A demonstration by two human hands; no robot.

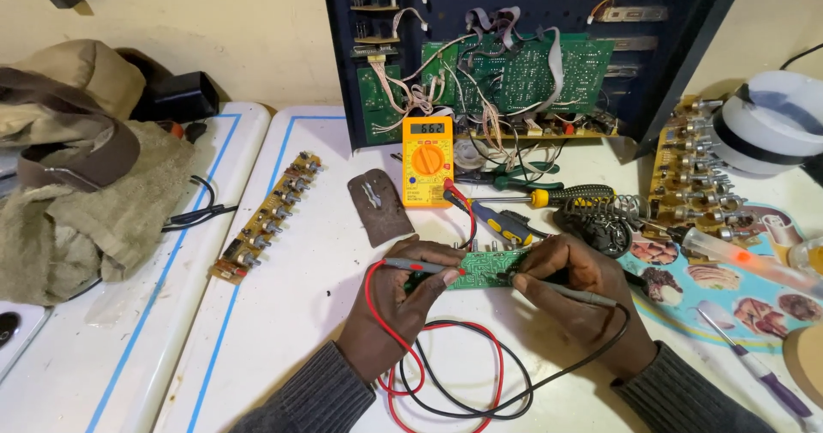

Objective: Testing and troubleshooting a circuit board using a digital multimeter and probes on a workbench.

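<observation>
A small green circuit board point(482, 269) lies on the white table point(300, 313) between my hands. My left hand point(403, 300) holds the red test probe point(420, 266) with its tip on the board's left part. My right hand point(574, 300) holds the black test probe point(561, 287) against the board's right end. Red and black leads point(467, 373) loop below my hands and run up to a yellow multimeter point(427, 160) with a lit display, standing behind the board.
A dark open chassis with green boards and wire bundles point(514, 64) stands at the back. Screwdrivers point(549, 197), a soldering stand point(600, 219), a long knob board point(266, 219), a brown pad point(380, 206), cloth point(86, 193) at left, a potentiometer board point(694, 176) and white container point(771, 120) at right.
</observation>
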